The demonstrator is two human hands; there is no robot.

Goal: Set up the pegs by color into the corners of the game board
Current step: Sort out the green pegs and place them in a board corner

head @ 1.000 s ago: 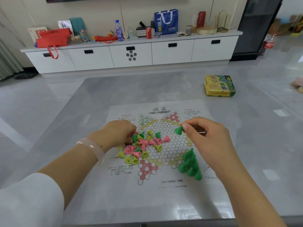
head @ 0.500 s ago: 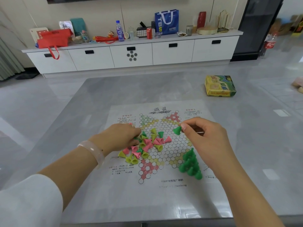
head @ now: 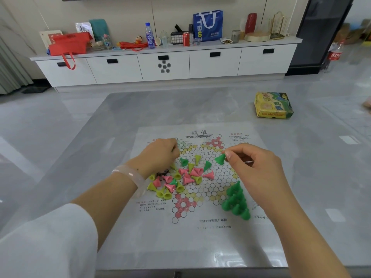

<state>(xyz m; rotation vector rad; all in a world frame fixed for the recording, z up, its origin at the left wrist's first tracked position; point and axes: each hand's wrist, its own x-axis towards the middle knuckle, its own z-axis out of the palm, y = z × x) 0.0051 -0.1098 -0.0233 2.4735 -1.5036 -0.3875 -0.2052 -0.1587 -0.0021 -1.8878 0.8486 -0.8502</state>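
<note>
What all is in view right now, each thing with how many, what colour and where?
game board: one, white paper sheet, table centre
standing green pegs: a cluster, board's near-right corner
mixed pegs: a pile, pink, yellow, green, mid-board
held green peg: one, in right fingertips
box: one, yellow-green, table's far right
cabinet: one, white, back wall
left hand: curled over the pile's far-left edge
right hand: pinches the green peg
</note>
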